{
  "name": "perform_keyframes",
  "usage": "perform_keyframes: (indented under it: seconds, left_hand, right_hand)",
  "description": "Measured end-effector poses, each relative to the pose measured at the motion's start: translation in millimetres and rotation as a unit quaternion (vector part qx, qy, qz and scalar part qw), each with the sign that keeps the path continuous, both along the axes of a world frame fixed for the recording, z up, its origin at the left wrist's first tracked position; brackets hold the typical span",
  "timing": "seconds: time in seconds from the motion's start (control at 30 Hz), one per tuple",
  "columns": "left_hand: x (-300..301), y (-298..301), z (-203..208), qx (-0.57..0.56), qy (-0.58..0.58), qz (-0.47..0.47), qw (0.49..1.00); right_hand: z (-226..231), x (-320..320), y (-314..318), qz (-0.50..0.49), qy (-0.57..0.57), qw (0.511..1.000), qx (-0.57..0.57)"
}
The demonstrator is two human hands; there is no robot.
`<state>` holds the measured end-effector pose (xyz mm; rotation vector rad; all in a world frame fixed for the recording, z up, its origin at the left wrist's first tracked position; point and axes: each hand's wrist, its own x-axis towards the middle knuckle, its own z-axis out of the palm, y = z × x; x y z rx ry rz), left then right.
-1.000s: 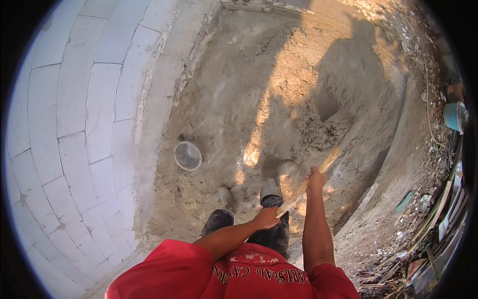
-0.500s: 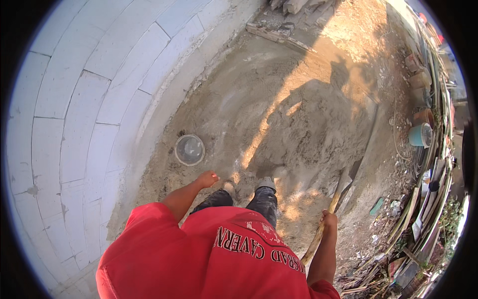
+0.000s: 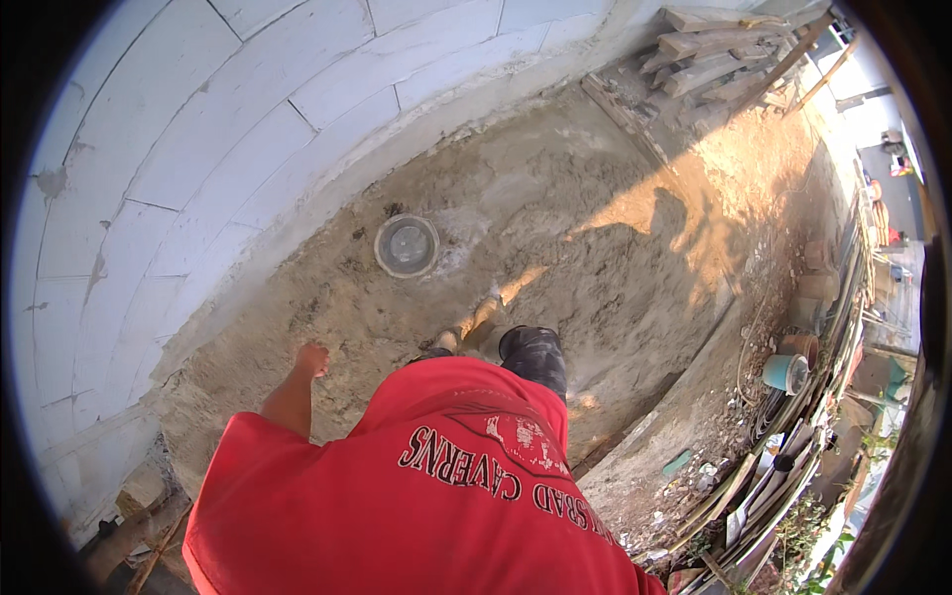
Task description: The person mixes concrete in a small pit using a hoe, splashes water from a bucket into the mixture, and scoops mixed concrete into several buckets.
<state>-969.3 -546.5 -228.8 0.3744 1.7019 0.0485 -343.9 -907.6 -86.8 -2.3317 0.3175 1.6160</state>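
My left hand [image 3: 312,359] hangs over the wet grey mud at my left, its fingers curled in, with nothing showing in them. A round pail [image 3: 407,245] with a pale rim stands in the grey mortar [image 3: 605,268] ahead, beyond that hand and apart from it. I cannot see my right hand or its forearm; the red shirt [image 3: 476,476] fills the lower middle. The wooden-handled tool is out of sight too. My bare foot [image 3: 447,341] and a dark trouser leg [image 3: 535,359] show past the shirt.
A white block wall [image 3: 238,149] curves along the left. Timber [image 3: 709,55] is stacked at the far right, with a board [image 3: 627,117] lying before it. Poles and scrap [image 3: 783,476] line the right edge, beside a light-blue bucket [image 3: 785,374]. Rubble lies at lower left.
The view has turned and shifted. My left hand has swung out to the left, lower in the picture. My right hand and the wooden-handled tool it gripped have gone out of sight.
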Motion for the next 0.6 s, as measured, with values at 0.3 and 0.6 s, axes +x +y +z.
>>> perform_keyframes:
  seconds: [0.3,0.6]
  left_hand:
    - [276.2,55.0,68.9,0.215,-0.088,-0.392,0.890]
    - [308.4,220.5,105.0,0.228,0.054,-0.327,0.916]
  right_hand:
    - [-37.6,64.0,99.8,0.103,-0.073,0.992,0.022]
    - [-43.5,142.4,258.2,0.201,-0.100,0.971,0.082]
